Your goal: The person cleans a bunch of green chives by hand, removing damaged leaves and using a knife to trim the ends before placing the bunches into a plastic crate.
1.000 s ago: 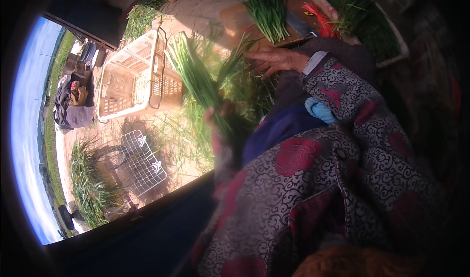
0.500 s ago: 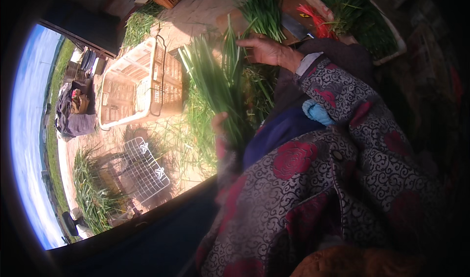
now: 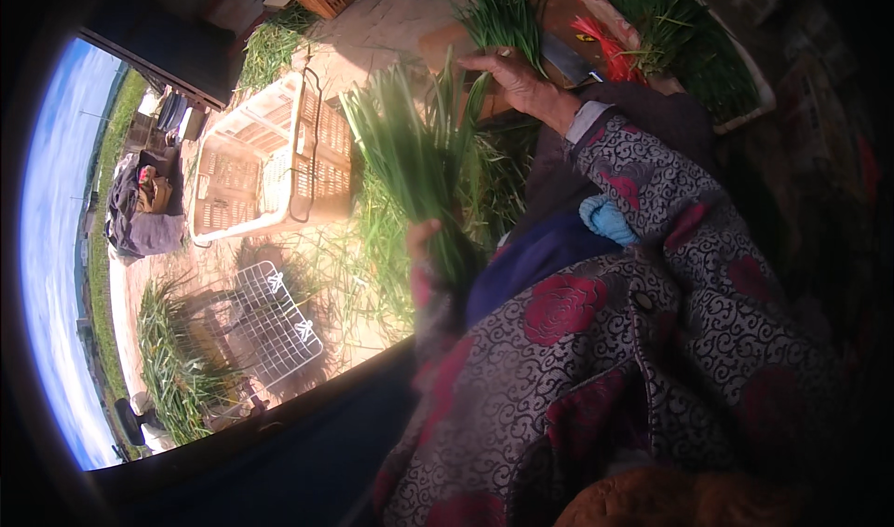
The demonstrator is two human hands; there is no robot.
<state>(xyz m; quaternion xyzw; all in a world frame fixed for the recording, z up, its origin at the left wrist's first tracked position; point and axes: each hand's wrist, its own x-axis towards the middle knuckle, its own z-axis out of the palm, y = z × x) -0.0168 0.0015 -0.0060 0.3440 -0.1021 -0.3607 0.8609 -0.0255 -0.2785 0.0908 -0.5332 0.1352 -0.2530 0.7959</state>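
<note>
Bunch of long green chive-like leaves [image 3: 410, 168] gripped in left hand [image 3: 424, 248], held up over the lap.
Right hand [image 3: 521, 85] fingers curled on leaf tips (grip unclear); pale plastic crate [image 3: 270, 159] just left, on paving.

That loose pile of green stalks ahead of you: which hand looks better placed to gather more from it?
Probably the right hand. It is stretched out over the loose green stalks beside the knife, fingers spread. The left hand sits close to the body, gripping the bunch of greens upright, so it looks occupied.
</note>
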